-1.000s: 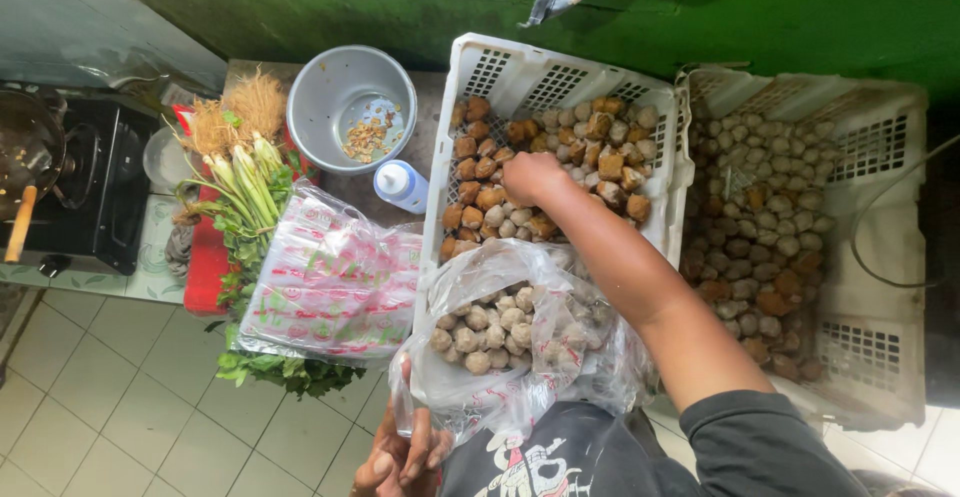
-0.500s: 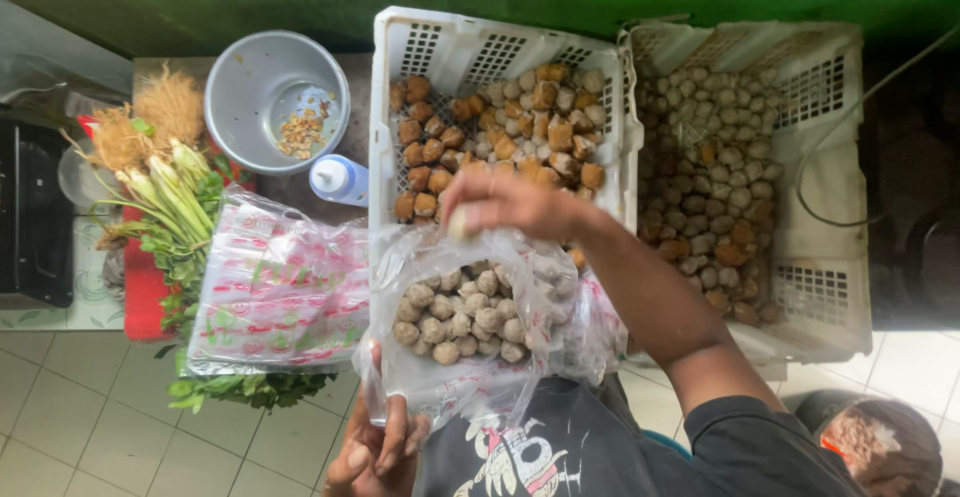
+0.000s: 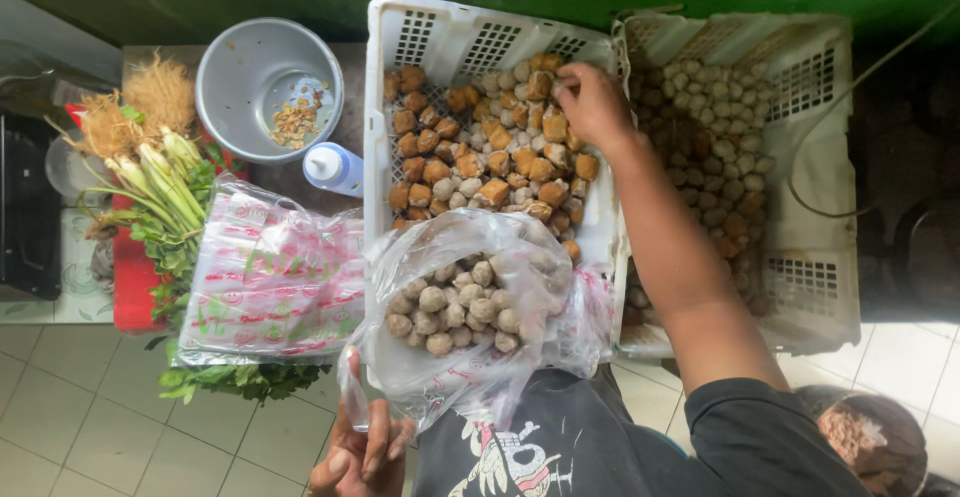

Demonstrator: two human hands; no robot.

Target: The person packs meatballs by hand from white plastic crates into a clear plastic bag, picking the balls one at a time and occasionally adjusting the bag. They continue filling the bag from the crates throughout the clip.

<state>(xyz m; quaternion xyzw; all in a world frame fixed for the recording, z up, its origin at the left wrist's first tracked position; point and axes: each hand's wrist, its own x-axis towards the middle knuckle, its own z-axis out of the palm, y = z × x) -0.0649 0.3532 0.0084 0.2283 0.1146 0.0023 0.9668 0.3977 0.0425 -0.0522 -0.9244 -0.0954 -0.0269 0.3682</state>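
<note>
Meanwhile right hand grips fried balls; left hand pinches bag.

A grey metal bowl holding a few scraps is sitting at the back of the bench, with a small blue bottle with a white cap lying just beside it. Leeks with hairy roots are lying to the left, next to a stack of printed plastic bags covering leafy greens. Pale tiles are showing on the floor below.

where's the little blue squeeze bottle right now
In the head view the blue squeeze bottle lies left of centre, between the grey metal bowl and the left wall of the white crate of brown and pale balls.
</note>
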